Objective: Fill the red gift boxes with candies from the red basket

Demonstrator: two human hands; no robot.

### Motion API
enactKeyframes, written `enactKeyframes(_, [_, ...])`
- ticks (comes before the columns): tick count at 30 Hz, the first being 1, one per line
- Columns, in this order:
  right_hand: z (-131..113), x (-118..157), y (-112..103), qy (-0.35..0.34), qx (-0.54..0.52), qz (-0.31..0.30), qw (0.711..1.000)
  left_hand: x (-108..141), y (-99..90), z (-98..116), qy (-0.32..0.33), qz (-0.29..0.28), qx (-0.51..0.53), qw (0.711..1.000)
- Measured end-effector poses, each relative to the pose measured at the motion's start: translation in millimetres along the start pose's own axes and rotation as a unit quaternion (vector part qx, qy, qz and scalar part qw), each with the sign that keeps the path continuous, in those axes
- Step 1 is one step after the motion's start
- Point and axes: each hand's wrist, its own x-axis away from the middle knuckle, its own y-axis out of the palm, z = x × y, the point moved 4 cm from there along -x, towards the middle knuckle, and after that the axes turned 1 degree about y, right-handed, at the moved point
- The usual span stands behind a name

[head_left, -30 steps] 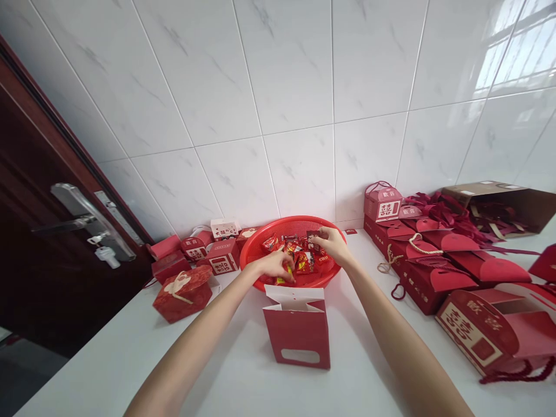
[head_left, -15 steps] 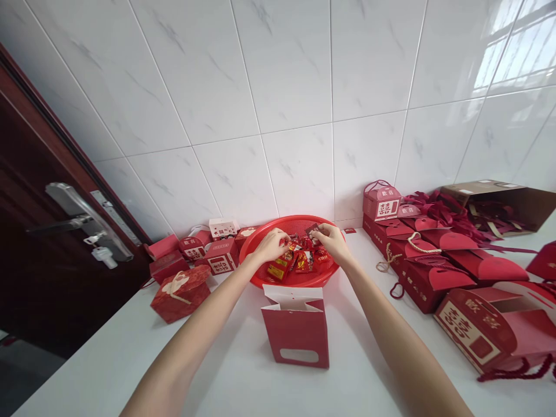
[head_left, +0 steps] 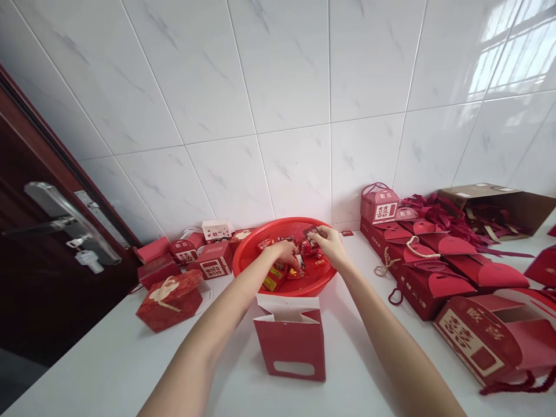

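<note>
White desk (head_left: 351, 365) against tiled wall (head_left: 295, 168), gift boxes (head_left: 432, 292) over on R side. Red basket (head_left: 248, 252) near wall w/ wrapped sweets (head_left: 274, 279) in it; open paper box (head_left: 290, 344) upright just in front, can't tell if touching basket. R hand (head_left: 330, 246): fingertips pinched on dark pkt (head_left: 311, 233). L hand (head_left: 282, 252): fingers curled down among sweets, can't tell if it's got any. Both hands over basket.

Risks: R pinch looks shallow, so pkt could slip, prob. back into basket. L forearm (head_left: 212, 336) runs close by box; a bump might topple it b/c tall & prob. light. Box flaps stand up, could snag a low wrist. Leaning on basket rim may tip it, spilling sweets.
</note>
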Motion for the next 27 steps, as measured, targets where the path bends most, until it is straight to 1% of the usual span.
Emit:
enactKeyframes(2, [0.2, 0.6, 0.1, 0.004, -0.004, -0.002, 1.000, 5.4, -2.4, -5.1, -0.018, -0.008, 0.014, 1.000])
enactKeyframes(4, [0.6, 1.0, -0.1, 0.007, -0.008, -0.002, 1.000, 9.9, -5.6, -9.4, -0.029, 0.000, 0.037, 0.999])
enactKeyframes(6, [1.3, 1.2, -0.1, 0.009, -0.010, 0.001, 1.000, 12.6, -9.2, -13.4, -0.033, 0.026, 0.068, 0.997])
enactKeyframes(11, [2.8, 1.6, 0.4, 0.012, -0.017, 0.003, 1.000, 11.3, -15.6, -22.9, -0.030, 0.114, 0.146, 0.982])
enactKeyframes(14, [2.7, 2.2, 0.5, 0.011, -0.024, 0.002, 1.000, 9.9, -15.0, -25.5, -0.025, 0.136, 0.175, 0.975])
enactKeyframes(17, [2.3, 2.5, 0.7, 0.010, -0.032, 0.002, 0.999, 12.5, -12.2, -25.0, -0.013, 0.127, 0.188, 0.974])
enactKeyframes(21, [0.7, 2.3, 0.5, 0.007, -0.047, 0.006, 0.999, 15.2, -6.4, -20.9, 0.017, 0.085, 0.177, 0.980])
enactKeyframes(24, [-2.0, 2.3, -0.5, 0.008, -0.060, 0.014, 0.998, 8.5, -1.2, -15.0, 0.055, 0.068, 0.157, 0.984])
enactKeyframes(27, [-4.8, 2.4, -1.9, 0.010, -0.073, 0.024, 0.997, -4.7, 4.5, -8.8, 0.085, 0.075, 0.142, 0.983])
